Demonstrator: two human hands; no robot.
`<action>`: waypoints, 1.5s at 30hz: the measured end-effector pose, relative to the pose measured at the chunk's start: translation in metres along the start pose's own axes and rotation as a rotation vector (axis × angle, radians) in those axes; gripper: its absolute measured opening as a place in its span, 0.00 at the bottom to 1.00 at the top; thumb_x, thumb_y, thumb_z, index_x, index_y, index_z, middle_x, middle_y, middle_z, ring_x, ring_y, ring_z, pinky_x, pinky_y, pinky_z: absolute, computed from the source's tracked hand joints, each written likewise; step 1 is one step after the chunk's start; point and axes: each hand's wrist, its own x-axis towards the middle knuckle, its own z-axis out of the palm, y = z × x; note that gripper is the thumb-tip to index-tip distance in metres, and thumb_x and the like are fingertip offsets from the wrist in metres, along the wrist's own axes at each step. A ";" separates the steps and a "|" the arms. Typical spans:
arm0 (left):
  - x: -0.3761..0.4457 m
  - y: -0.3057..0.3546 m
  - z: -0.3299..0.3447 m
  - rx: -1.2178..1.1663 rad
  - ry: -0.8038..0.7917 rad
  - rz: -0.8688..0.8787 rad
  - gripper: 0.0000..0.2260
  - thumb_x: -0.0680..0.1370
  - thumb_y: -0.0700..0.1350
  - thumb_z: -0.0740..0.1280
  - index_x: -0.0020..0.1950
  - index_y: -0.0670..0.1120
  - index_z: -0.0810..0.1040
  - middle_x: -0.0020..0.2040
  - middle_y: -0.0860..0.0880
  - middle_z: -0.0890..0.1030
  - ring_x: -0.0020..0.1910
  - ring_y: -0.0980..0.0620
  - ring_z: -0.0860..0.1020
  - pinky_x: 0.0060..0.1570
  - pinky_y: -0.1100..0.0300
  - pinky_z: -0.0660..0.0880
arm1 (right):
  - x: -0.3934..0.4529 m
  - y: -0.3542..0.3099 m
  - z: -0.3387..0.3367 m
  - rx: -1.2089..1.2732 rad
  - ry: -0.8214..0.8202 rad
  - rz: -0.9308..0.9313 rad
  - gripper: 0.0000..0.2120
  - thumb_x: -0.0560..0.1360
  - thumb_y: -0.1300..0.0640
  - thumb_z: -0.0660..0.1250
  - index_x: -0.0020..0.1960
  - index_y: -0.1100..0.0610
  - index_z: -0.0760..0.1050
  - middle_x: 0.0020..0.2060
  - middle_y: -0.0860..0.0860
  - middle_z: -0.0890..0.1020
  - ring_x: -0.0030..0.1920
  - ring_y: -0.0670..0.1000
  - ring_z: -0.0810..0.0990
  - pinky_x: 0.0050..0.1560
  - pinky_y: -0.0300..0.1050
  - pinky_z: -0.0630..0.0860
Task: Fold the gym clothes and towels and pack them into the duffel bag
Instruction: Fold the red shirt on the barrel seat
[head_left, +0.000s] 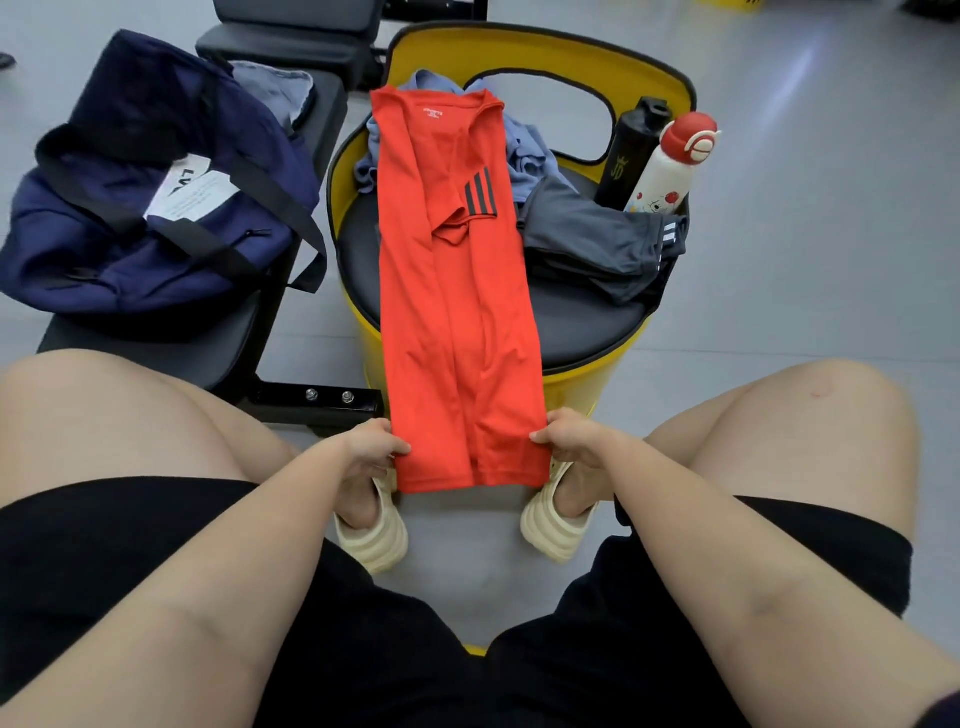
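Yellow seat (582, 379): red shirt (457, 312) between both hands.

Smooth matt red cloth shirt (457, 312) lies on a glossy yellow chair (545, 57) with a matt black padded seat (587, 322).

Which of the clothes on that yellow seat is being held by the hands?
The red shirt: both hands pinch its near hem, left hand, right hand. The grey shorts and blue garment lie untouched.

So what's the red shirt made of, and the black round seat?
The red shirt looks like thin, smooth sports fabric, probably polyester: it drapes limply with soft creases and a faint sheen. The black round seat looks like padded vinyl or faux leather: smooth, slightly glossy, with a seam around the edge.
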 end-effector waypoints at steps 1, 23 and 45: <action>0.003 -0.004 0.000 -0.002 -0.005 0.000 0.05 0.79 0.38 0.61 0.55 0.42 0.71 0.51 0.42 0.75 0.45 0.47 0.75 0.48 0.54 0.70 | -0.003 0.001 0.001 -0.002 0.013 0.002 0.05 0.80 0.63 0.59 0.48 0.56 0.72 0.37 0.51 0.73 0.34 0.48 0.69 0.35 0.40 0.66; -0.057 0.006 0.001 0.069 0.063 0.310 0.32 0.68 0.23 0.68 0.69 0.40 0.66 0.63 0.36 0.71 0.56 0.43 0.74 0.49 0.56 0.75 | -0.060 0.003 0.002 -0.045 0.027 -0.313 0.20 0.69 0.66 0.75 0.60 0.66 0.75 0.51 0.53 0.76 0.49 0.50 0.77 0.50 0.35 0.76; -0.083 0.004 -0.008 0.511 0.468 0.798 0.04 0.74 0.39 0.71 0.48 0.42 0.82 0.69 0.49 0.71 0.72 0.49 0.64 0.69 0.56 0.61 | -0.083 0.006 -0.011 -0.783 0.441 -0.817 0.10 0.72 0.59 0.71 0.51 0.63 0.80 0.58 0.55 0.74 0.61 0.55 0.69 0.63 0.43 0.64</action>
